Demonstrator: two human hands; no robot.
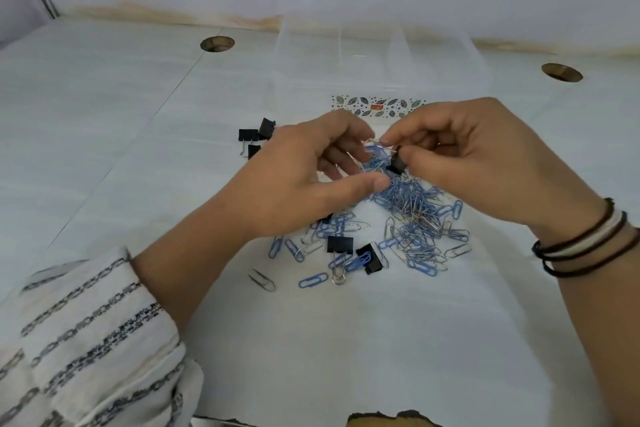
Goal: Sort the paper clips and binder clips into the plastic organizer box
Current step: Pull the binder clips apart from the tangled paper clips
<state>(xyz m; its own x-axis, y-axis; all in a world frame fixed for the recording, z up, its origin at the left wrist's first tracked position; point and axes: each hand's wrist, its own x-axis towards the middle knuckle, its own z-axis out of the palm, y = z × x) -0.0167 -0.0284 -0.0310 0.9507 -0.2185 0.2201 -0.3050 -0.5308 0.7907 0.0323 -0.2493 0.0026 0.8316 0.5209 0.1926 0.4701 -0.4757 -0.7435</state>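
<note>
Paper clips (408, 218), blue and silver, lie heaped on the white bench (138, 114) with black binder clips among them. The clear plastic organizer box (381, 62) stands just behind the heap, seemingly empty. I see my right hand (485, 163) pinching a black binder clip (397, 163) between thumb and fingers; my left hand (304, 170) pinches a tangle of paper clips caught on it. I judge this the untangling step. Next I'd shake the binder clip free and drop it into its own compartment.
</note>
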